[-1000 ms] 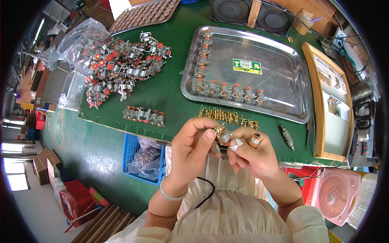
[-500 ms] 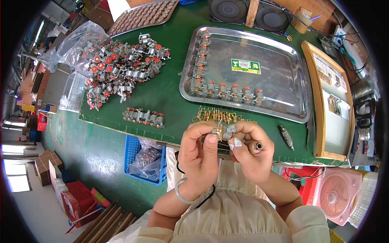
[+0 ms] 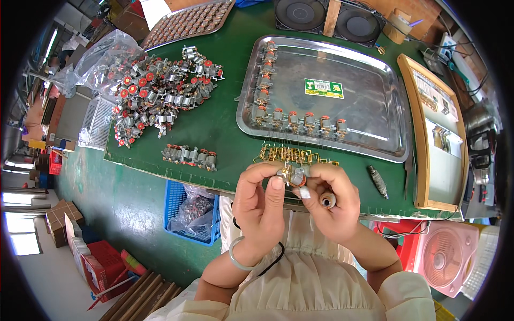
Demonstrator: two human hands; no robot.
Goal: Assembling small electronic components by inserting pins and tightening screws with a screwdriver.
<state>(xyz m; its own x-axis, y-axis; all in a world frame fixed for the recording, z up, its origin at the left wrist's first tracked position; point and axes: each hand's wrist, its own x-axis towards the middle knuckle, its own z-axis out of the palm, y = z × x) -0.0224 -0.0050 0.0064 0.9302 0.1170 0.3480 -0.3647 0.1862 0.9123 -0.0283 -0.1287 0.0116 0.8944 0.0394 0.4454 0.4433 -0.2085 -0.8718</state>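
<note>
Above the table's near edge, both hands meet at one small silver electric motor (image 3: 298, 177) with brass parts at its left end. My left hand (image 3: 261, 200) is closed, thumb and forefinger pinching the brass end. My right hand (image 3: 341, 206) grips the motor body between thumb and fingers. A round tan handle with a dark hole in its end (image 3: 327, 200) is tucked in the right palm; its other end is hidden. Just beyond the fingers lies a row of bent brass pieces (image 3: 289, 154). Behind them, a metal tray (image 3: 369, 80) carries motors (image 3: 309, 122) along its left and near sides.
Left on the green table are a heap of motors (image 3: 160, 99), a plastic bag (image 3: 110, 53) and a short motor row (image 3: 190, 156). A grey cylindrical tool (image 3: 378, 181) and wooden-framed case (image 3: 407, 80) stand right. Two black fans (image 3: 356, 27) and a filled tray (image 3: 187, 24) are farther back.
The motor has turned a little in my fingers and shows more of its brass end. My right hand has rolled slightly, so the tan handle's end has shifted left and down.
</note>
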